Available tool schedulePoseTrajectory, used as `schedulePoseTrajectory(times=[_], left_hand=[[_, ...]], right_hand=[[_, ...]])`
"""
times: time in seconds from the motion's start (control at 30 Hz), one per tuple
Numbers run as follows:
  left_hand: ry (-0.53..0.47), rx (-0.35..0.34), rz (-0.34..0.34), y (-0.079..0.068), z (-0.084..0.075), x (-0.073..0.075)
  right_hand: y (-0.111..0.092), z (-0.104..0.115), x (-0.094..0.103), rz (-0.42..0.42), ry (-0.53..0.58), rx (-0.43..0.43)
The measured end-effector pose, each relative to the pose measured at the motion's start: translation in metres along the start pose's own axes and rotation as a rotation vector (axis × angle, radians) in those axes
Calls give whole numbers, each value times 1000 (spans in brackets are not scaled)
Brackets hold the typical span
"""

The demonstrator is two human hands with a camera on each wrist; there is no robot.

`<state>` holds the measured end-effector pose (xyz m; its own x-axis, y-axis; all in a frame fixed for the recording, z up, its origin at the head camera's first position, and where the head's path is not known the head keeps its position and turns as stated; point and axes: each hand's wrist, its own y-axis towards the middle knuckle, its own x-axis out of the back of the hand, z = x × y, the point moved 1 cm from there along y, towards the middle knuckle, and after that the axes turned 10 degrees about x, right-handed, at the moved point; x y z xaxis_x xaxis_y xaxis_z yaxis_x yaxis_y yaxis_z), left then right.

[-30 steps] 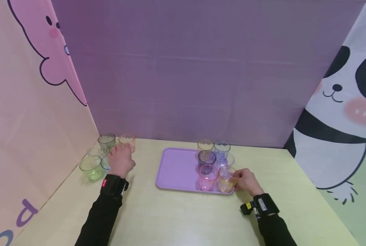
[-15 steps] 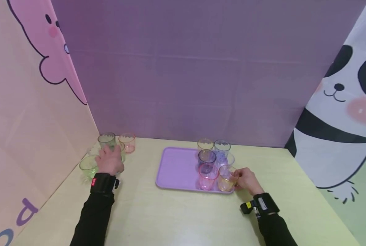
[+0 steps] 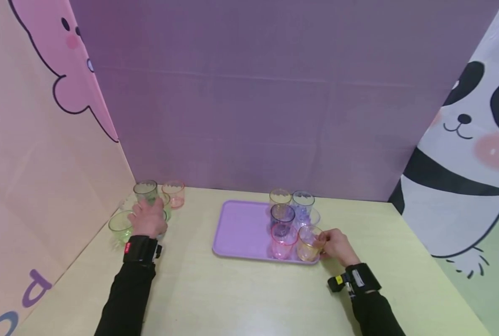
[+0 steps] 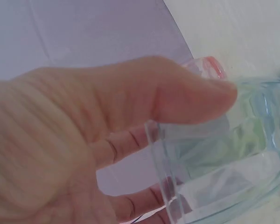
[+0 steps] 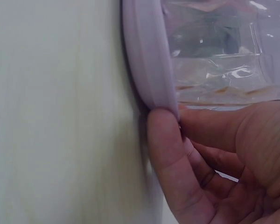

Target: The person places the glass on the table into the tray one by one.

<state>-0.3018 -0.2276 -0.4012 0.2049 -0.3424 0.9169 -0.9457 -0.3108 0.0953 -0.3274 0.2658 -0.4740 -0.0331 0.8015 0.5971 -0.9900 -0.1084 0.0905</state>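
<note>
My left hand [image 3: 147, 221] reaches over the cluster of glasses at the table's left. It grips a clear bluish glass [image 4: 214, 179], thumb on the near side and fingers behind; in the head view the hand mostly covers this glass. Around it stand a green glass [image 3: 120, 227], a smoky dark glass [image 3: 145, 189] and a pink-rimmed glass [image 3: 176, 199]. My right hand [image 3: 336, 247] pinches the rim of the purple tray [image 3: 241, 231] at its near right corner, one finger outside and the thumb inside. Right by the thumb stands a yellow-rimmed glass [image 3: 308, 252].
Several more glasses stand on the tray's right half, among them a pink glass [image 3: 282, 249], a dark glass [image 3: 282, 215] and a blue glass [image 3: 303, 205]. A purple backdrop [image 3: 249, 116] rises behind the table [image 3: 241, 298], and printed cloth walls flank it.
My left hand has shifted left and slightly down among the left glasses, then stayed nearly still. The right hand, tray and its glasses have kept their places.
</note>
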Motion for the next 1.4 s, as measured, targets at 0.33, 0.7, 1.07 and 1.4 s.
schedulePoseTrajectory(times=[0.33, 0.7, 1.07, 1.4], left_hand=[[-170, -16, -73, 7, -7, 1], [-326, -114, -289, 15, -25, -6], [-600, -175, -400, 16, -40, -20], [-875, -48, -238, 17, -50, -32]], right_hand=[[1, -2, -2, -3, -4, -11], [0, -2, -1, 3, -4, -27], [-1, 0, -1, -2, 9, -21], [-1, -1, -2, -7, 0, -31]])
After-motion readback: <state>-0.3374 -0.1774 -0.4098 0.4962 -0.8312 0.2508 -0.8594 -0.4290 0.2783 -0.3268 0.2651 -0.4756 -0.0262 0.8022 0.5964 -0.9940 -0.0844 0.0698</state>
